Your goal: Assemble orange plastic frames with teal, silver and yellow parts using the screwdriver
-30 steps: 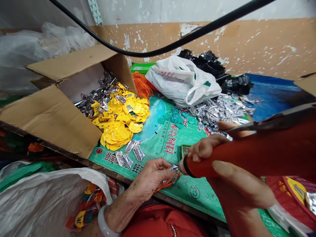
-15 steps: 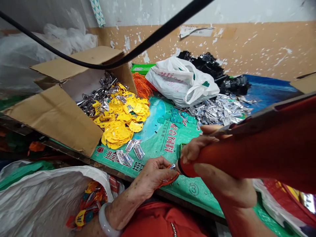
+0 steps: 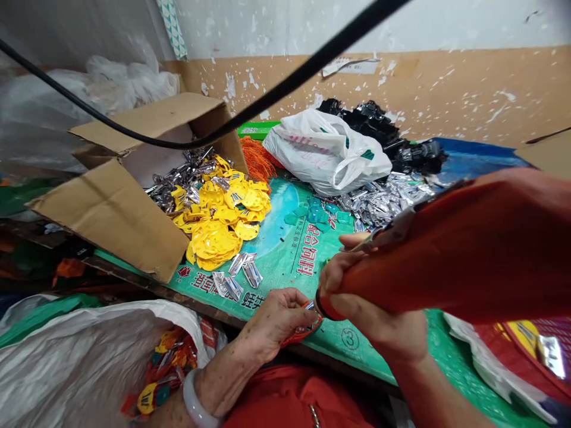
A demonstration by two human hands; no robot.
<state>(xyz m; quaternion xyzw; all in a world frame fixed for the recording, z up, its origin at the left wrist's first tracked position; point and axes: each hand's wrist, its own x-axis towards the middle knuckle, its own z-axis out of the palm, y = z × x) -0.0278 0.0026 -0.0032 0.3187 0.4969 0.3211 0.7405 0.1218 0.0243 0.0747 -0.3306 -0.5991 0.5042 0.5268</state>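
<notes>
My left hand [image 3: 279, 321], with a pale bangle on the wrist, is closed at the table edge. Its thumb and fingers pinch a small orange plastic part [image 3: 301, 336] with a silvery strip at its top; the fingers cover much of it. My right hand [image 3: 375, 318] wraps round a thick red power screwdriver [image 3: 428, 261] with a dark lever along its upper side. The black-ringed nose points at the part in my left fingers; the fingers hide whether they touch. Several silver foil-like pieces [image 3: 253, 274] lie beyond my left hand.
A cardboard box [image 3: 120, 214] spills metal pieces and yellow plastic parts [image 3: 214, 244]. Behind are a white plastic bag [image 3: 321, 154], black parts [image 3: 370, 119] and silver pieces [image 3: 379, 199]. A white sack [image 3: 89, 362] stands lower left. A black cable [image 3: 267, 107] crosses above.
The red screwdriver and my right hand have shifted slightly left and tilted. My left hand stays nearly still with the orange part. The view has moved a little.
</notes>
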